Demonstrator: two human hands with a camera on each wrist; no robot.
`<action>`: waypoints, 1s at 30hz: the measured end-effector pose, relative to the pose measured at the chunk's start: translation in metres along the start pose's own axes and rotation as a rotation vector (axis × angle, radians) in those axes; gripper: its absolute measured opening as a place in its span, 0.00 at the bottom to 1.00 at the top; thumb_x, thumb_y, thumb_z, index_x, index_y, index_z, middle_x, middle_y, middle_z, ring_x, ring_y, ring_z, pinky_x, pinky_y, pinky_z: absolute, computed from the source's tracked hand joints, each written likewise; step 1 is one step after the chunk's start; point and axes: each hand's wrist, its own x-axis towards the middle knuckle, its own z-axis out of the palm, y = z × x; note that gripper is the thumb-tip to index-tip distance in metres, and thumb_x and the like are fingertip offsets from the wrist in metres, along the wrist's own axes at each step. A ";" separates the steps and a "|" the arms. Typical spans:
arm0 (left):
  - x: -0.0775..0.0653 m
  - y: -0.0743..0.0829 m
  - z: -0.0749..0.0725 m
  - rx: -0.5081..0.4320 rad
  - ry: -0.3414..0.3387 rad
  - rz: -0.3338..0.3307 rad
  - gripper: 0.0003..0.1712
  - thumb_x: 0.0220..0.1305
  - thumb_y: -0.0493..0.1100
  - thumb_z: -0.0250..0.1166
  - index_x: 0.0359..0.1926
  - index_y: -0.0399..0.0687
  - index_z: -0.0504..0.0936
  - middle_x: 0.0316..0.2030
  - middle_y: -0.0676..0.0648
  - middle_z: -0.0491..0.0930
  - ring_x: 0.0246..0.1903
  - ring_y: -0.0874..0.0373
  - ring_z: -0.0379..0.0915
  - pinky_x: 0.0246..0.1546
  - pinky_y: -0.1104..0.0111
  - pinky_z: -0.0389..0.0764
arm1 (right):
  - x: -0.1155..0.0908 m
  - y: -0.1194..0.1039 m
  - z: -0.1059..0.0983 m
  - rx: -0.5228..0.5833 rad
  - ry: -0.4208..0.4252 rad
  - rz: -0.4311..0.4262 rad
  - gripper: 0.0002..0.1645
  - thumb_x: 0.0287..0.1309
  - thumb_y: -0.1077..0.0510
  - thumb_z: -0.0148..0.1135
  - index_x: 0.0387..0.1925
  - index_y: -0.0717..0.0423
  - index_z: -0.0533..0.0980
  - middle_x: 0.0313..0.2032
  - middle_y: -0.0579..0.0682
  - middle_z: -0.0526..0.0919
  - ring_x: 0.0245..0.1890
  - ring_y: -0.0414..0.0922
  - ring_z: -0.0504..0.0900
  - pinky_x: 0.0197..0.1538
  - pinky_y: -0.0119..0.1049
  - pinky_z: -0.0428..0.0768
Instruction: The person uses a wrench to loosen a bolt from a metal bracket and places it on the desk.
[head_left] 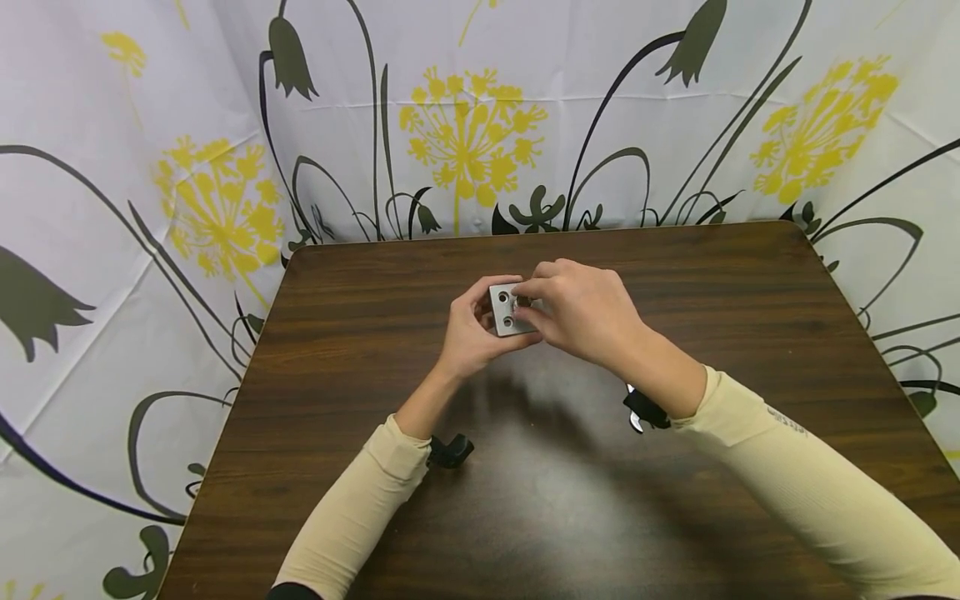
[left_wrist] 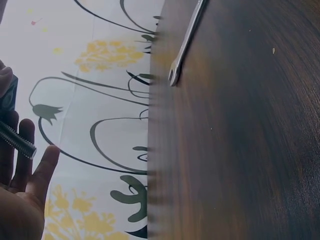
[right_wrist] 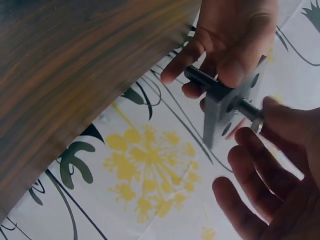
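Head view: L hand (head_left: pixel 472 329) grips a flat grey metal plate (head_left: pixel 498 310) w/ round holes by its edges, above the brown wood-grain tabletop (head_left: pixel 360 333), prob. to leave its face free; R hand (head_left: pixel 588 308) pinches a dark threaded metal bolt (head_left: pixel 522 302) in its fingers. L wrist view: bolt tip pokes out by L fingers; a slim silver metal wrench (left_wrist: pixel 188 42) lies apart on tabletop. R wrist view: bolt runs thru plate, L hand seemingly steadying it vs. R pinch.
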 end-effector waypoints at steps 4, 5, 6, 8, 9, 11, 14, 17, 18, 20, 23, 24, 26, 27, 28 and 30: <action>-0.001 0.000 -0.001 0.016 -0.001 -0.004 0.38 0.38 0.20 0.76 0.56 0.29 0.75 0.44 0.42 0.79 0.38 0.57 0.78 0.37 0.67 0.82 | -0.001 0.000 0.000 0.033 -0.008 -0.048 0.16 0.53 0.61 0.72 0.46 0.47 0.86 0.41 0.45 0.82 0.40 0.44 0.77 0.27 0.41 0.79; 0.000 0.001 -0.001 0.023 0.000 -0.001 0.38 0.38 0.20 0.76 0.56 0.29 0.75 0.44 0.42 0.79 0.38 0.57 0.78 0.38 0.67 0.82 | -0.001 0.000 0.000 0.032 0.001 -0.051 0.17 0.53 0.60 0.72 0.46 0.47 0.86 0.41 0.45 0.81 0.41 0.44 0.77 0.27 0.41 0.79; 0.000 0.001 -0.001 0.026 0.001 0.004 0.38 0.38 0.20 0.76 0.56 0.29 0.75 0.45 0.41 0.79 0.38 0.57 0.78 0.37 0.67 0.82 | -0.001 0.000 0.001 0.026 0.013 -0.048 0.17 0.53 0.58 0.73 0.47 0.47 0.86 0.41 0.45 0.82 0.40 0.44 0.77 0.27 0.41 0.79; 0.000 0.001 -0.001 0.028 0.001 0.011 0.38 0.38 0.19 0.76 0.56 0.29 0.75 0.45 0.41 0.79 0.38 0.57 0.78 0.37 0.68 0.82 | 0.000 0.000 0.001 0.006 0.041 -0.024 0.18 0.52 0.52 0.75 0.46 0.48 0.86 0.39 0.44 0.82 0.37 0.44 0.78 0.24 0.40 0.78; 0.000 0.001 -0.001 0.026 0.000 0.013 0.38 0.38 0.19 0.75 0.56 0.28 0.75 0.45 0.41 0.79 0.38 0.57 0.77 0.37 0.68 0.82 | 0.001 0.000 0.001 -0.007 0.049 -0.013 0.18 0.52 0.49 0.75 0.45 0.48 0.86 0.37 0.44 0.82 0.35 0.43 0.78 0.23 0.40 0.77; 0.000 0.001 -0.001 0.011 -0.003 0.011 0.38 0.38 0.19 0.75 0.56 0.28 0.74 0.46 0.42 0.79 0.38 0.57 0.78 0.37 0.68 0.82 | 0.001 0.000 0.001 -0.022 0.057 -0.001 0.17 0.53 0.47 0.74 0.43 0.48 0.87 0.34 0.43 0.82 0.31 0.43 0.77 0.22 0.39 0.75; 0.001 0.000 -0.001 -0.003 -0.008 0.001 0.38 0.39 0.19 0.75 0.56 0.28 0.74 0.45 0.43 0.79 0.39 0.57 0.78 0.38 0.67 0.82 | 0.002 0.000 0.000 -0.009 0.030 -0.045 0.10 0.54 0.55 0.74 0.40 0.47 0.87 0.36 0.44 0.82 0.34 0.43 0.78 0.23 0.39 0.76; 0.001 -0.010 -0.004 0.007 -0.004 0.002 0.39 0.38 0.20 0.76 0.57 0.30 0.75 0.45 0.43 0.79 0.39 0.56 0.78 0.38 0.65 0.83 | 0.002 -0.001 -0.001 0.013 0.004 -0.092 0.16 0.51 0.62 0.73 0.43 0.46 0.86 0.41 0.45 0.82 0.41 0.44 0.78 0.26 0.40 0.79; 0.001 -0.014 -0.005 0.014 -0.002 0.008 0.39 0.38 0.20 0.76 0.57 0.31 0.75 0.45 0.43 0.79 0.39 0.56 0.78 0.38 0.65 0.83 | 0.002 -0.001 -0.001 0.014 0.003 -0.094 0.17 0.51 0.62 0.73 0.44 0.47 0.86 0.41 0.45 0.82 0.41 0.44 0.78 0.26 0.40 0.79; 0.002 -0.022 -0.007 0.016 0.000 0.022 0.41 0.37 0.20 0.77 0.57 0.34 0.76 0.46 0.43 0.80 0.40 0.55 0.78 0.38 0.65 0.83 | 0.003 -0.002 -0.001 -0.011 0.010 -0.068 0.17 0.52 0.57 0.74 0.46 0.47 0.86 0.40 0.45 0.82 0.38 0.44 0.78 0.25 0.41 0.78; 0.003 -0.028 -0.008 0.007 -0.001 0.030 0.41 0.37 0.22 0.78 0.58 0.37 0.76 0.47 0.43 0.80 0.39 0.52 0.79 0.38 0.64 0.83 | 0.004 -0.002 -0.001 -0.042 0.009 -0.010 0.17 0.54 0.48 0.74 0.44 0.48 0.86 0.35 0.44 0.83 0.31 0.42 0.79 0.22 0.40 0.76; 0.003 -0.028 -0.008 0.004 -0.002 0.026 0.41 0.37 0.23 0.78 0.58 0.37 0.76 0.47 0.43 0.80 0.39 0.52 0.79 0.37 0.64 0.83 | 0.004 -0.002 -0.001 -0.039 0.006 0.000 0.16 0.54 0.48 0.73 0.43 0.48 0.86 0.34 0.44 0.83 0.29 0.42 0.78 0.22 0.40 0.76; 0.003 -0.028 -0.008 -0.005 -0.004 0.017 0.41 0.38 0.23 0.79 0.58 0.38 0.77 0.46 0.42 0.80 0.39 0.50 0.79 0.38 0.62 0.83 | 0.003 -0.002 -0.001 -0.024 -0.005 -0.010 0.12 0.55 0.53 0.73 0.42 0.47 0.87 0.35 0.44 0.83 0.31 0.42 0.79 0.24 0.39 0.77; 0.003 -0.028 -0.008 -0.005 -0.003 0.013 0.41 0.38 0.23 0.79 0.58 0.38 0.77 0.46 0.42 0.79 0.39 0.50 0.79 0.38 0.62 0.83 | 0.003 -0.002 -0.002 -0.008 -0.009 -0.022 0.12 0.54 0.56 0.73 0.43 0.46 0.87 0.36 0.44 0.82 0.34 0.43 0.79 0.25 0.39 0.77; 0.003 -0.028 -0.008 -0.002 -0.002 0.013 0.41 0.38 0.24 0.79 0.58 0.38 0.77 0.45 0.42 0.79 0.39 0.51 0.79 0.38 0.63 0.83 | 0.002 -0.002 -0.002 0.007 -0.010 -0.036 0.14 0.53 0.59 0.73 0.43 0.46 0.87 0.38 0.45 0.82 0.36 0.43 0.79 0.26 0.40 0.78; 0.003 -0.028 -0.008 0.005 0.003 0.013 0.41 0.38 0.23 0.79 0.57 0.39 0.77 0.45 0.43 0.80 0.39 0.51 0.79 0.38 0.64 0.83 | 0.002 -0.003 -0.003 0.018 -0.005 -0.051 0.16 0.52 0.61 0.73 0.45 0.46 0.86 0.41 0.45 0.82 0.40 0.44 0.78 0.28 0.40 0.79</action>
